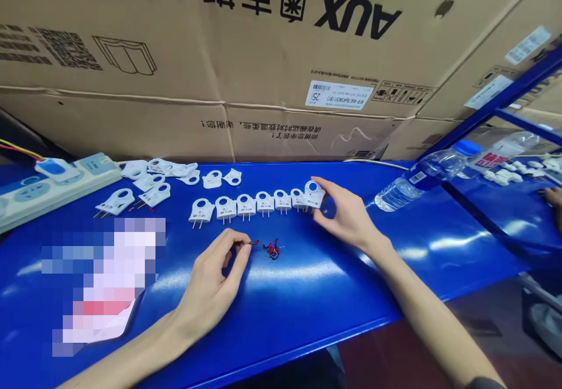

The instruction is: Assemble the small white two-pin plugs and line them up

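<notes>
My right hand [349, 212] grips a white two-pin plug piece with a round hole [313, 193] between thumb and fingers, at the right end of a row. That row of several similar white plug pieces [246, 205] lies flat, their metal pins toward me. My left hand [219, 277] pinches a small black wire piece with a red end [255, 242]. Just right of its fingertips is a little pile of red and black wire pieces [273, 250] on the blue table [302, 295].
More white plug pieces [151, 179] lie loosely at the back left, near a power strip [52, 187]. A phone, partly blurred [114, 283], rests at the left. To the right lies a water bottle [425, 172]. A large cardboard box [263, 78] stands behind, and a blue metal frame [500, 96] rises at right.
</notes>
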A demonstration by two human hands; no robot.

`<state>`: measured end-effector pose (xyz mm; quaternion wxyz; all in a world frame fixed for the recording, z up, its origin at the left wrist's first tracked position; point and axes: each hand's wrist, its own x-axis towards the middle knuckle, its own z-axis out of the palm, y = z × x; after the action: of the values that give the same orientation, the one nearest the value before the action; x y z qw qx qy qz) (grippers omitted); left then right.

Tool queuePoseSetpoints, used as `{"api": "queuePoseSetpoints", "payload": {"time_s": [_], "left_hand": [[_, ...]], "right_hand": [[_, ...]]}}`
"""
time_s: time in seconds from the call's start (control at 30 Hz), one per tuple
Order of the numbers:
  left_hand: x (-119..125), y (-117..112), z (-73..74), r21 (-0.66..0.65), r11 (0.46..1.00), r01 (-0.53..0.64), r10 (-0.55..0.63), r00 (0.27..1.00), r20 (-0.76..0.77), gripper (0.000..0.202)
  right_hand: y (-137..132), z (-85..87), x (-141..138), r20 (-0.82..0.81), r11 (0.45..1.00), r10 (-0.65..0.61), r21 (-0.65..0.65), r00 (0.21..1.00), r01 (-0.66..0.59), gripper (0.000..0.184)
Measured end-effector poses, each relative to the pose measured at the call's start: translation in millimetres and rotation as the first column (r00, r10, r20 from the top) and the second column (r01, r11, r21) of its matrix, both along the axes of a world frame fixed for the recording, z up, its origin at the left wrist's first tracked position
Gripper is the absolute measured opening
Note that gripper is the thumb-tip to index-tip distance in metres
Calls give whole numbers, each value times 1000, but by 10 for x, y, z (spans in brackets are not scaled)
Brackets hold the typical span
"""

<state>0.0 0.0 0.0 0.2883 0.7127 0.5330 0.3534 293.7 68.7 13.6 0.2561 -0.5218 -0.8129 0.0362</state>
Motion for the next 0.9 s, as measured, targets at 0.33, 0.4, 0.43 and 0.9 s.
{"api": "queuePoseSetpoints", "payload": {"time_s": [0.33, 0.4, 0.43, 0.9], "left_hand": [[-5, 6, -10, 49, 997, 51, -51, 999, -1, 22], [3, 2, -10, 85, 993, 84, -84, 996, -2, 21], [6, 0, -11, 101, 990, 100, -100, 995, -5, 21], [-8, -28, -54, 219, 963, 160, -147, 986, -73, 13]], "right_hand": [[-372, -237, -629, -62, 924, 367, 142, 928, -356, 57], [-380, -269, -652, -67, 910, 391, 175, 918, -375, 56], [-377, -279, -651, -69, 905, 400, 189, 914, -381, 57], [-358, -253, -620, 56, 878, 408, 248, 911, -409, 46]]}}
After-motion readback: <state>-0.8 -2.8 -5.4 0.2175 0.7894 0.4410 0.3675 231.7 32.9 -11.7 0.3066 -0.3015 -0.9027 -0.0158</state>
